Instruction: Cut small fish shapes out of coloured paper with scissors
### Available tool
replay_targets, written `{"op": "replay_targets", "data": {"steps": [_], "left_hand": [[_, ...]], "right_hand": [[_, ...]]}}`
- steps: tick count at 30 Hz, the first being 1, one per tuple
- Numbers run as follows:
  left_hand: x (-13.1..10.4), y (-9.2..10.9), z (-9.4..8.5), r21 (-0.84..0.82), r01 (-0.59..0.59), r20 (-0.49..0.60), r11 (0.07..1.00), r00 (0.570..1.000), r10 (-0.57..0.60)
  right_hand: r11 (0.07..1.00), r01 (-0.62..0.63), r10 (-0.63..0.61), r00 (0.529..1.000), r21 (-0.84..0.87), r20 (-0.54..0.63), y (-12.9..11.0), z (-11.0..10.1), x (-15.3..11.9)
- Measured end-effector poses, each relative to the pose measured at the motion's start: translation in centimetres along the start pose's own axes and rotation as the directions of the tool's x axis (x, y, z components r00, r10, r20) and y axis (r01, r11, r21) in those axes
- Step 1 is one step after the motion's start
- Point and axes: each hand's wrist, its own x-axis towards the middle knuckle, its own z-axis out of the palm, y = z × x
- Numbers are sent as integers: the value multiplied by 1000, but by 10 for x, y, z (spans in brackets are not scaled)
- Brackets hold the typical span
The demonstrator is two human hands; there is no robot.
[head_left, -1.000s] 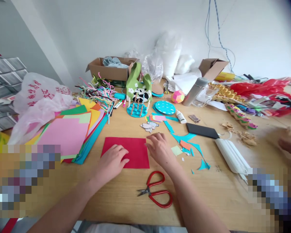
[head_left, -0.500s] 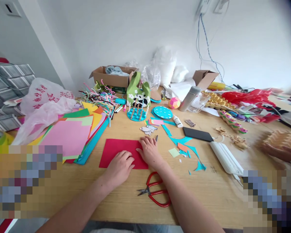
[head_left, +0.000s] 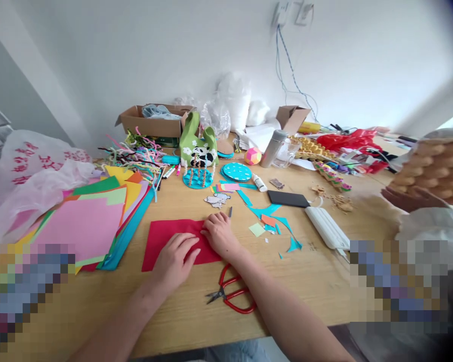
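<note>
A red sheet of paper (head_left: 158, 241) lies on the wooden table in front of me. My left hand (head_left: 178, 256) rests over its lower middle, fingers stretched out and thumb apart. On the sheet's right part, my right hand (head_left: 219, 236) has its fingers bent and close together, gripping the paper, which bulges slightly at its top edge beside that hand. Red-handled scissors (head_left: 234, 293) lie below my right wrist, blades apart and pointing left. A small grey stick-like object (head_left: 230, 211) is just beyond the right hand. Paper penguin-like cutouts (head_left: 218, 200) lie past the sheet.
Coloured sheets (head_left: 83, 226) are stacked at left. Blue scraps (head_left: 266, 209), a black power bank (head_left: 288, 198) and a white device (head_left: 326, 227) lie right. Behind stand a green panda bag (head_left: 198, 146) and a grey bottle (head_left: 274, 149). Another person's hand (head_left: 415, 198) holds a scalloped tan piece.
The view has swung right. My left hand has opened its thumb away from its fingers, and the red paper's top edge has begun to bulge. The other person's tan piece has been raised.
</note>
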Motion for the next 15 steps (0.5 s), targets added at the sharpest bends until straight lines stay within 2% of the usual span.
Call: {"op": "replay_targets", "data": {"steps": [4,7,9,10,12,15], "left_hand": [[3,4,-7,-110,21,-91,994,995,-31],[3,5,-11,-185,128,-73,974,987,-143],[2,3,-12,-247,265,-15,932,961,-277],[3,2,-11,-295,346,27,891,935,-354],[5,-2,-9,-422,503,133,754,857,-497],[11,-3,-5,-630,634,288,448,727,-623]], "right_hand": [[989,-13,40,983,149,-180,3,-2,-1],[947,-25,147,921,321,-361,5,-10,-1],[901,-10,227,863,434,-452,4,-17,0],[877,1,264,835,481,-482,2,-21,0],[838,24,316,793,546,-520,-3,-29,-1],[802,65,343,764,594,-547,-15,-36,-3]]}}
